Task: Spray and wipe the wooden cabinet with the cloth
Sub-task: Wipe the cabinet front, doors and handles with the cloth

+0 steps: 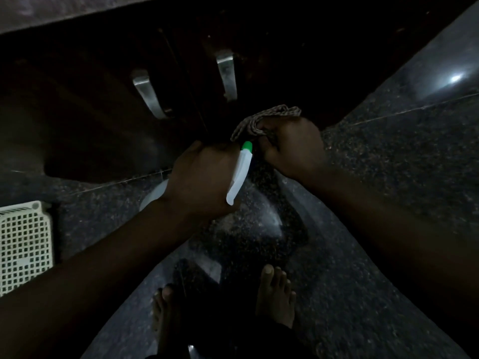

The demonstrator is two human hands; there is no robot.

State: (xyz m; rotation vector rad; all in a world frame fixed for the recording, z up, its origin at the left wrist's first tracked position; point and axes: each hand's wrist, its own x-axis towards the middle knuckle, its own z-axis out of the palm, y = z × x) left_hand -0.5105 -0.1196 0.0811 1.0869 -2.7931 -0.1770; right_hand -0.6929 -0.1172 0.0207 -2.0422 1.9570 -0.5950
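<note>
White basket [24, 244] at left; spray bottle [239, 174] tip beside cloth [259, 120]

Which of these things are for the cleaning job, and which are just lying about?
In use: spray bottle in left hand, cloth in right hand, wooden cabinet.
Lying about: white lattice basket on the floor.

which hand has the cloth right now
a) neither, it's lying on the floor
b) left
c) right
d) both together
c: the right hand grips the bunched cloth near the foot of the wooden cabinet, while the left hand holds the spray bottle.
</note>
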